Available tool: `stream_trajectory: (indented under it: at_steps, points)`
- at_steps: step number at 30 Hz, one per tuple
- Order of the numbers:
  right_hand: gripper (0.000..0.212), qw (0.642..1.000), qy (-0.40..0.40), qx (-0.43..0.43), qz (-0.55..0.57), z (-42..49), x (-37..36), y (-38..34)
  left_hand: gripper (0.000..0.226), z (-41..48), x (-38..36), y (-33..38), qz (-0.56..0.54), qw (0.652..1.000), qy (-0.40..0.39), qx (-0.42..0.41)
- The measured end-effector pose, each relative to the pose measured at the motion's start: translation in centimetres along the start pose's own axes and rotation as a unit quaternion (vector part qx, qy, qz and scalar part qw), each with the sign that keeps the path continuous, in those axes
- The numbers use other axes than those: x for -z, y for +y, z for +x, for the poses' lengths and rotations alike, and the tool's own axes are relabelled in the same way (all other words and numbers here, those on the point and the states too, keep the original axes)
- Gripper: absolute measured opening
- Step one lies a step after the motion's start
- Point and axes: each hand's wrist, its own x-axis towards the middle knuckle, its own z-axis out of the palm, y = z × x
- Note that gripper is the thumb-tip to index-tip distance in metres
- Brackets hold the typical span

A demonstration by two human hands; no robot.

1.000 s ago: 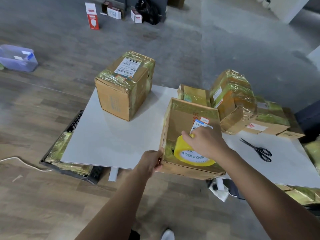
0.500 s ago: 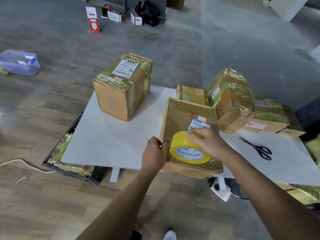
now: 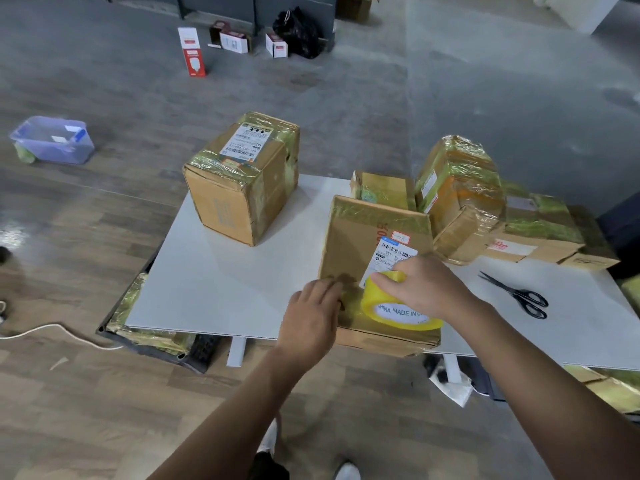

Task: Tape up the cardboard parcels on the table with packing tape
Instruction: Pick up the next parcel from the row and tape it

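A flat cardboard parcel (image 3: pixel 360 237) with a shipping label lies at the near edge of the white table (image 3: pixel 225 289). On its top stands a yellow roll of packing tape (image 3: pixel 391 308), which my right hand (image 3: pixel 426 289) grips from above. My left hand (image 3: pixel 313 315) lies with its fingers pressed on the parcel's near left corner, over a strip of tape. A taller taped box (image 3: pixel 242 181) stands at the table's back left. Several taped parcels (image 3: pixel 460 199) are piled at the back right.
Black scissors (image 3: pixel 519 294) lie on the table to the right of my right arm. A dark crate (image 3: pixel 156 336) with taped packages sits on the floor under the table's left edge. A white cable (image 3: pixel 52 329) and a blue tub (image 3: pixel 52 140) are on the floor at the left.
My right hand has carried the tape roll to the right across the parcel's near end. My left hand has moved from the parcel's left edge onto its top corner.
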Motion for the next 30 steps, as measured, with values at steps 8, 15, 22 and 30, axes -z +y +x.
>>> stream_trajectory:
  at_steps: [8, 15, 22, 30]
  points:
    - [0.046, 0.983, -0.035, 0.006, 0.181, -0.9, 0.8, 2.1, 0.063, -1.1, -0.3, -0.1, 0.134, 0.977, -0.167, -0.008]
    - [0.056, 0.996, -0.024, 0.004, 0.081, -1.2, 1.9, 3.4, 0.065, -1.0, 0.2, 0.8, 0.177, 0.971, -0.161, -0.002]
    - [0.057, 0.999, 0.003, 0.031, -0.012, -1.3, 1.4, 1.9, 0.083, 0.5, -0.3, 4.4, 0.197, 0.956, -0.216, 0.003]
    - [0.066, 0.980, -0.044, 0.013, 0.191, -2.4, 1.8, 4.9, 0.085, -0.1, -1.2, 4.1, 0.200, 0.962, -0.182, -0.020]
